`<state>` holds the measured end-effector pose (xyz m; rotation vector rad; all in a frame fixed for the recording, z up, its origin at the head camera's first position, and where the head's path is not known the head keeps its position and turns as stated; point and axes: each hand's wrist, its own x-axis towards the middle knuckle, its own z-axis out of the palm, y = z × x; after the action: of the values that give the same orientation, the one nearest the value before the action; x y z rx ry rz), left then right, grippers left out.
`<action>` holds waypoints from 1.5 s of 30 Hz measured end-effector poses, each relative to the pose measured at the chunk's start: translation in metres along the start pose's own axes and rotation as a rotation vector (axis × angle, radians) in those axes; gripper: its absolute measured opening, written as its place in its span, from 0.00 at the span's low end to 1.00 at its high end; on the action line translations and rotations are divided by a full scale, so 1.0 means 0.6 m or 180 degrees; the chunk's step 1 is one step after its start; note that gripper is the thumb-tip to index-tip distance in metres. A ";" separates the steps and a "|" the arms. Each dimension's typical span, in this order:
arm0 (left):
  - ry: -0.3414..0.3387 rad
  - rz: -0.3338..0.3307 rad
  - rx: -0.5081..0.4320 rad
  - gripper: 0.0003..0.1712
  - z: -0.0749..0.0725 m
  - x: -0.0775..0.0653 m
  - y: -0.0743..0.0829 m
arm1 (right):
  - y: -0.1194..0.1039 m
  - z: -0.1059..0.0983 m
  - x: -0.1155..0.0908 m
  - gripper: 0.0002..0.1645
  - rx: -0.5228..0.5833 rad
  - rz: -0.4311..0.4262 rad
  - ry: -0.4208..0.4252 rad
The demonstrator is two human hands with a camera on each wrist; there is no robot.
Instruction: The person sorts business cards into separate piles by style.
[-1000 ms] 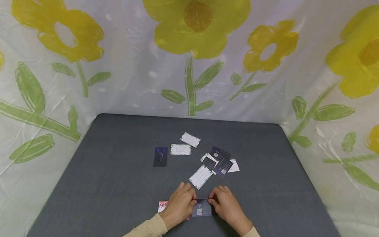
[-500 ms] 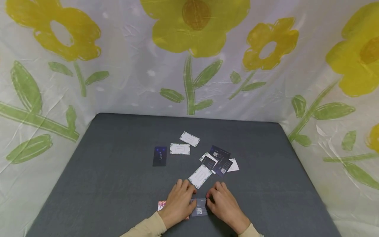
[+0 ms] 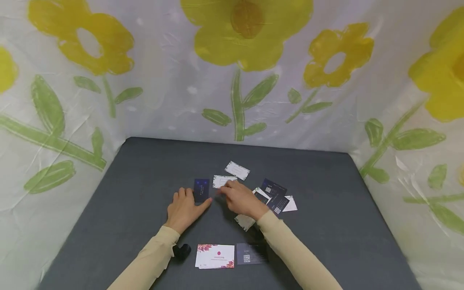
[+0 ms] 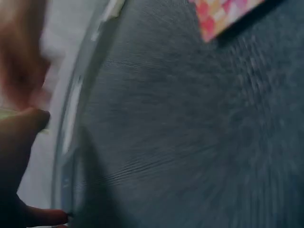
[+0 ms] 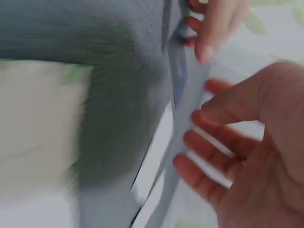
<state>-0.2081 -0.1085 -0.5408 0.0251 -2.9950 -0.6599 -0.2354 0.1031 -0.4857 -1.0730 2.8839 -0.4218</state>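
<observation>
In the head view my left hand [image 3: 185,210] is beside the left edge of a dark blue business card [image 3: 201,190]. Its fingers are spread, with the thumb extended below the card; whether they touch it I cannot tell. My right hand [image 3: 242,197] hovers by a white leaf-bordered business card [image 3: 219,181], partly covering it. In the right wrist view the fingers of the right hand [image 5: 256,137] are loosely bent and hold nothing. Near the front lie a small stack of white-and-pink business cards [image 3: 215,257] and, beside it, a dark business card [image 3: 248,254].
Another white card [image 3: 237,170] lies farther back. To the right is an overlapping pile of dark cards [image 3: 274,187] and white ones. A white card [image 3: 245,222] is partly hidden under the right forearm. A small black object [image 3: 182,252] shows at the left wrist.
Both hands have left the front dark card and reached forward, the left to the dark blue card, the right toward the white cards. The white-and-pink stack is uncovered.
</observation>
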 end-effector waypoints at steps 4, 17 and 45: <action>-0.0065 -0.0085 0.0006 0.49 0.016 0.012 0.007 | -0.015 0.021 0.087 0.34 -0.0714 -0.0154 -0.0671; -0.0183 0.0055 -0.0107 0.32 0.003 0.018 -0.001 | -0.019 0.003 0.142 0.29 -0.1127 0.0193 -0.1243; -0.0355 0.0791 -0.1329 0.02 -0.050 -0.045 0.099 | 0.021 -0.032 -0.100 0.06 0.1651 0.0762 0.0432</action>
<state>-0.1791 -0.0661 -0.4906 -0.4110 -2.8223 -1.2666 -0.2003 0.1559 -0.4744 -0.6281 2.7131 -1.1759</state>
